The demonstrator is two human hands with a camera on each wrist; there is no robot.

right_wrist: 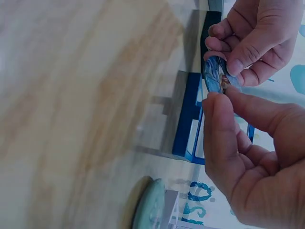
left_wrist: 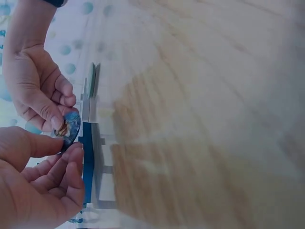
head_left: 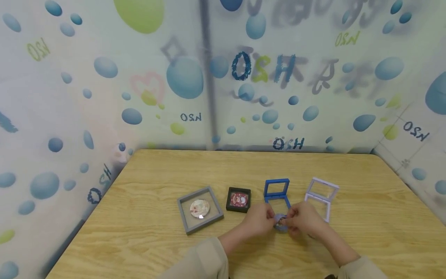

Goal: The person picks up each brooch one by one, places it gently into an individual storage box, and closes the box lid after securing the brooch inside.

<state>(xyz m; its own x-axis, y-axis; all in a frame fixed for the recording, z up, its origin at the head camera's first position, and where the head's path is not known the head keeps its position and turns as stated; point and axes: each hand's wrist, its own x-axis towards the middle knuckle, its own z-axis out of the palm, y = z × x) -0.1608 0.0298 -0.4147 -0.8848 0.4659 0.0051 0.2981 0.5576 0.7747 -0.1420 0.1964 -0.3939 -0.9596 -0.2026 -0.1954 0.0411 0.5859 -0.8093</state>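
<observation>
A round blue badge [head_left: 280, 223] with a picture on its face is held just in front of the opened blue display frame [head_left: 277, 187]. My left hand [head_left: 258, 220] pinches its left edge between thumb and fingers. On the opposite edge, my right hand [head_left: 306, 219] pinches it too. Both wrist views show the badge [left_wrist: 71, 126] tilted between the left hand [left_wrist: 43, 176] and the right hand [left_wrist: 40, 90]. The blue frame's lid stands up from its base, and the hands partly cover the base. In the right wrist view a pale green round piece [right_wrist: 150, 205] appears near the right hand.
Left of the hands lie a grey frame [head_left: 181, 213] holding a round pale badge [head_left: 199, 209] and a small black frame [head_left: 228, 201] with a red badge [head_left: 239, 199]. An opened pale lilac frame [head_left: 322, 188] stands to the right. Patterned cloth [head_left: 223, 131] hangs behind the wooden table [head_left: 167, 162].
</observation>
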